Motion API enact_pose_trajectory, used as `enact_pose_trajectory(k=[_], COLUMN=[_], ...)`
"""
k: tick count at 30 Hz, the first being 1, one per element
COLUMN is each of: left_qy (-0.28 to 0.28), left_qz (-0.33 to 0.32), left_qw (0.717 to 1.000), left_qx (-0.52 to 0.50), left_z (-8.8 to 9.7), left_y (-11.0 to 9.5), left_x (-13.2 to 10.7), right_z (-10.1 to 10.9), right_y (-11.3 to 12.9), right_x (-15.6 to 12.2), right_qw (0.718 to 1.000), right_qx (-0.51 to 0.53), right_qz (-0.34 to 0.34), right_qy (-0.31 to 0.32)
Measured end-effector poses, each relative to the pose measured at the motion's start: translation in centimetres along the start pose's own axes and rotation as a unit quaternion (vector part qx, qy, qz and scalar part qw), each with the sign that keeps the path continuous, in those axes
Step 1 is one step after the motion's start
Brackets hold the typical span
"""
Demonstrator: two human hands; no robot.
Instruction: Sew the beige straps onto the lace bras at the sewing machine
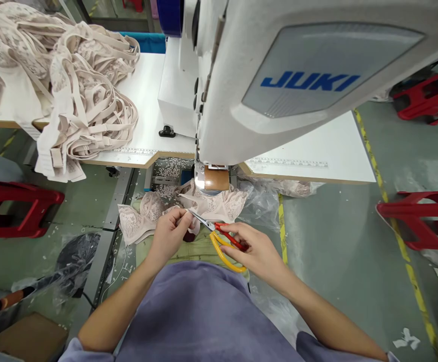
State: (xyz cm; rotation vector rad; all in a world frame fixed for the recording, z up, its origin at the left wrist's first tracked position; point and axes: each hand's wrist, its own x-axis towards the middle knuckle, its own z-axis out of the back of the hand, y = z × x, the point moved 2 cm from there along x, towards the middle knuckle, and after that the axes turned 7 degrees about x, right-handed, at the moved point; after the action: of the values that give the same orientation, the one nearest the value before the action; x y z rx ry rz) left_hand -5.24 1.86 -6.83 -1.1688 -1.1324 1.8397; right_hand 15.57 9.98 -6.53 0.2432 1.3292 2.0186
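A pale pink lace bra [138, 221] lies below the sewing machine's head, its cups spread to both sides of my hands. My left hand [172, 229] pinches a part of the bra near its middle, between thumb and fingers. In my right hand [256, 246] is a pair of scissors [226, 246] with one red and one yellow handle. Their blades point up and left, and the tips reach my left fingertips. Whether the blades touch the fabric I cannot tell. The white sewing machine [222, 130] stands directly above the bra.
Many pale bras [87, 95] are heaped on the left of the white table [147, 95]. Its right wing [317, 151] carries a printed ruler. Red stools [19, 208] stand on both sides. Clear plastic [264, 203] hangs right of the bra. Fabric scraps [406, 339] litter the floor.
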Motion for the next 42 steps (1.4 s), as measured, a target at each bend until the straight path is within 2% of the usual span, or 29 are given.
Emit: enact_pose_trajectory(k=[6, 9, 12, 15, 17, 20, 22, 24, 25, 27, 29, 30, 31, 32, 34, 36, 37, 38, 40, 42], left_qy=[-0.008, -0.01, -0.012, -0.012, -0.012, -0.007, 0.005, 0.022, 0.032, 0.061, 0.112, 0.146, 0.181, 0.214, 0.26, 0.277, 0.262, 0.223, 0.075, -0.066], left_qz=[0.029, 0.047, 0.062, 0.072, 0.075, 0.077, 0.076, 0.077, 0.079, 0.089, 0.108, 0.119, 0.131, 0.141, 0.152, 0.152, 0.138, 0.108, 0.001, -0.111], left_qw=[0.998, 0.991, 0.981, 0.97, 0.966, 0.963, 0.964, 0.965, 0.966, 0.965, 0.963, 0.959, 0.955, 0.95, 0.943, 0.943, 0.951, 0.968, 0.996, 0.986], left_qx=[-0.064, -0.123, -0.186, -0.231, -0.248, -0.257, -0.255, -0.249, -0.245, -0.237, -0.222, -0.21, -0.196, -0.18, -0.143, -0.106, -0.083, -0.05, 0.039, 0.104], left_z=[-0.6, -0.9, -1.0, -1.1, -1.1, -1.2, -1.3, -1.3, -1.2, -1.2, -1.4, -1.5, -1.7, -1.8, -2.0, -1.7, -1.4, -1.0, -0.2, -0.2], left_y=[0.9, 1.4, 1.6, 1.5, 1.4, 1.3, 1.2, 0.8, 0.6, 0.1, -0.5, -0.7, -1.0, -1.3, -1.8, -2.1, -2.2, -2.1, -1.6, -0.4], left_x=[0.0, 0.0, 0.0, 0.1, 0.1, 0.2, 0.3, 0.3, 0.3, 0.2, 0.0, 0.0, -0.1, -0.1, -0.1, -0.1, -0.2, -0.2, -0.6, -1.2], right_z=[0.2, 0.7, 2.1, 4.8, 7.4, 12.2, 15.4, 17.2, 17.4, 15.7, 11.6, 8.9, 6.1, 3.6, 0.0, -1.2, -1.0, -0.5, 1.3, 2.9], right_y=[-0.1, -1.0, -1.9, -2.6, -3.0, -3.9, -4.7, -5.1, -4.9, -3.7, -2.0, -1.2, -0.4, 0.1, 0.8, 0.6, 0.3, -0.2, -1.2, -2.0], right_x=[-0.4, -1.1, -1.9, -1.8, -0.6, 3.2, 6.1, 8.3, 8.8, 8.5, 6.9, 6.1, 5.2, 4.5, 3.8, 3.9, 4.1, 4.4, 4.7, 4.8], right_qw=[1.0, 0.998, 0.993, 0.985, 0.976, 0.943, 0.914, 0.899, 0.894, 0.891, 0.908, 0.927, 0.934, 0.932, 0.927, 0.934, 0.942, 0.952, 0.974, 0.988], right_qx=[0.009, 0.022, 0.027, -0.013, -0.075, -0.209, -0.289, -0.346, -0.364, -0.362, -0.306, -0.277, -0.26, -0.25, -0.227, -0.192, -0.174, -0.158, -0.122, -0.053], right_qz=[-0.013, -0.048, -0.099, -0.148, -0.155, -0.129, -0.111, -0.071, -0.041, 0.032, 0.116, 0.174, 0.231, 0.261, 0.293, 0.292, 0.28, 0.259, 0.188, 0.083], right_qy=[-0.009, -0.035, -0.057, -0.088, -0.136, -0.227, -0.263, -0.259, -0.26, -0.273, -0.263, -0.185, -0.084, -0.019, 0.06, 0.074, 0.063, 0.042, -0.038, -0.117])
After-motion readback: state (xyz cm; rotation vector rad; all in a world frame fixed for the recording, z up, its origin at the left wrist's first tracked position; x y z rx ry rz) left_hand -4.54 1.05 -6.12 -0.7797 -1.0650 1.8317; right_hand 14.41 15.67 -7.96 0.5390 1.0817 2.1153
